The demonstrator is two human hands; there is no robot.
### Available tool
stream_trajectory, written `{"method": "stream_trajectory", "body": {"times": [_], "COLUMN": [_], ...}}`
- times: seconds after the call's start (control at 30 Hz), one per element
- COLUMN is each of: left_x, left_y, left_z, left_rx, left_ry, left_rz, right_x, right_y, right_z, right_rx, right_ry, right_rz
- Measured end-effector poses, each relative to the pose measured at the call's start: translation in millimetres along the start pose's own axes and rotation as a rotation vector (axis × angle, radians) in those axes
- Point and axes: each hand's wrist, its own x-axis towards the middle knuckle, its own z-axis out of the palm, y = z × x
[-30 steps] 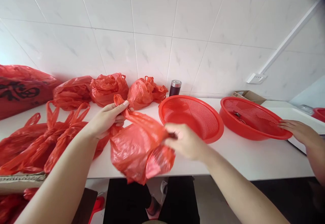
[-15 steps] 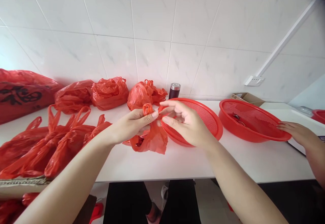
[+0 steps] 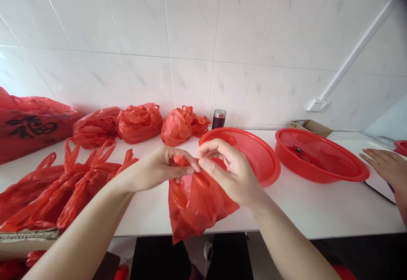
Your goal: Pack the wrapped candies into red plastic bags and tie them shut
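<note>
A red plastic bag point(image 3: 200, 208) hangs between my two hands above the front edge of the white table point(image 3: 144, 212). My left hand point(image 3: 167, 165) pinches the upper left part of it, thumb against fingers. Thumb and fingers of my right hand point(image 3: 224, 167) close on the bag's top at the right, close to my left fingertips. Whatever the bag holds is hidden by its film. Just behind my right hand stands a red perforated basket point(image 3: 262, 155), partly covered by that hand.
Knotted red bags point(image 3: 81, 182) lie at the left, with more bags point(image 3: 140, 121) along the wall. A dark cup point(image 3: 218, 120) stands behind the basket. On the right, a second red basket point(image 3: 321, 161) holds small items, near another person's hand point(image 3: 381, 165).
The bag has swung round and now hangs lower and more spread out below my hands. The other person's hand has come off the right basket's rim.
</note>
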Motion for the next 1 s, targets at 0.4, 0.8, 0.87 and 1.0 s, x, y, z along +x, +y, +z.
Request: {"method": "stream_trajectory", "body": {"times": [0.4,0.8,0.87,1.0], "left_x": [11,-69,-66,-53], "left_y": [-28,-121,-122,-120], "left_z": [30,42,60,87], "left_rx": [0.656,0.112,-0.135,-0.434], "left_ry": [0.632,0.99,1.04,0.946], "left_rz": [0.288,-0.115,-0.06,0.012], "right_x": [-3,-51,-53,-60], "right_y": [51,74,74,82], "right_z": [22,-2,14,62], "right_rx": [0.188,0.16,0.101,-0.101], "right_ry": [-0.044,0.343,0.293,0.117], "right_rz": [0.252,0.491,0.484,0.499]}}
